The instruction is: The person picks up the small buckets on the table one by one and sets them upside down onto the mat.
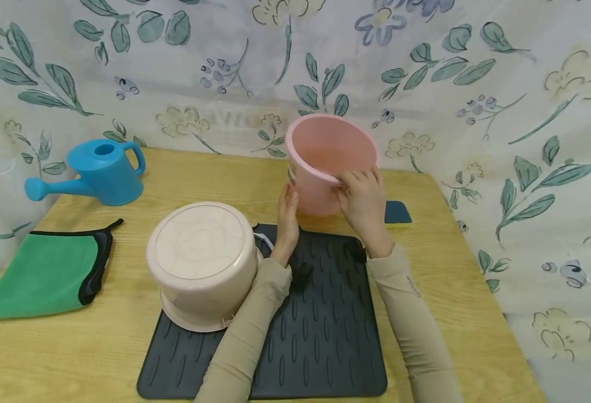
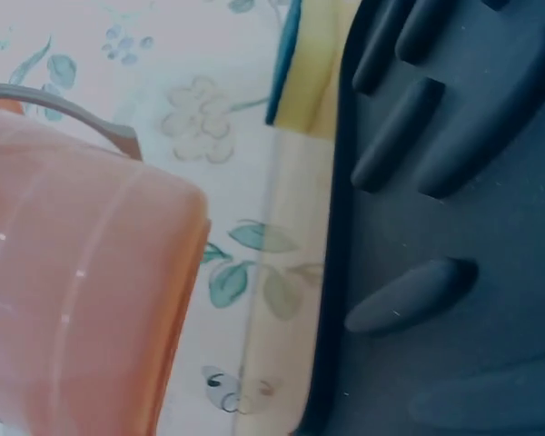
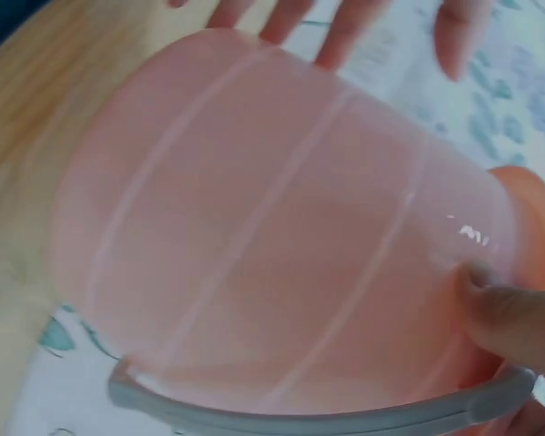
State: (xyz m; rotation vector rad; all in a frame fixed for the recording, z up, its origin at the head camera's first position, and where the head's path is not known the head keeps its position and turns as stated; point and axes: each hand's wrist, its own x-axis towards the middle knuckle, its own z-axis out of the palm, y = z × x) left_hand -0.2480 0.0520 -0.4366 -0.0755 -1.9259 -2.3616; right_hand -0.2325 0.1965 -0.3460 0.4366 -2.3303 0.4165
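Observation:
A pink bucket [image 1: 320, 193] with a grey handle [image 3: 327, 418] is tilted over the far edge of a black ridged mat [image 1: 320, 330]. My right hand [image 1: 363, 198] grips its rim, thumb pressed against the outer wall in the right wrist view. On the bucket's other side, my left hand [image 1: 287, 224] lies along the wall with fingers extended; its fingertips show past the bucket in the right wrist view. Upside down on the mat, left of my left forearm, stands a cream bucket [image 1: 202, 246]. The pink bucket [image 2: 73, 272] fills the left part of the left wrist view.
A blue watering can [image 1: 106, 176] stands at the back left of the wooden table [image 1: 441, 313]. Nearer on that side lies a green cloth [image 1: 43, 274] with black trim. A blue and yellow sponge [image 1: 398, 212] lies beyond my right hand. A floral curtain [image 1: 215, 73] hangs behind.

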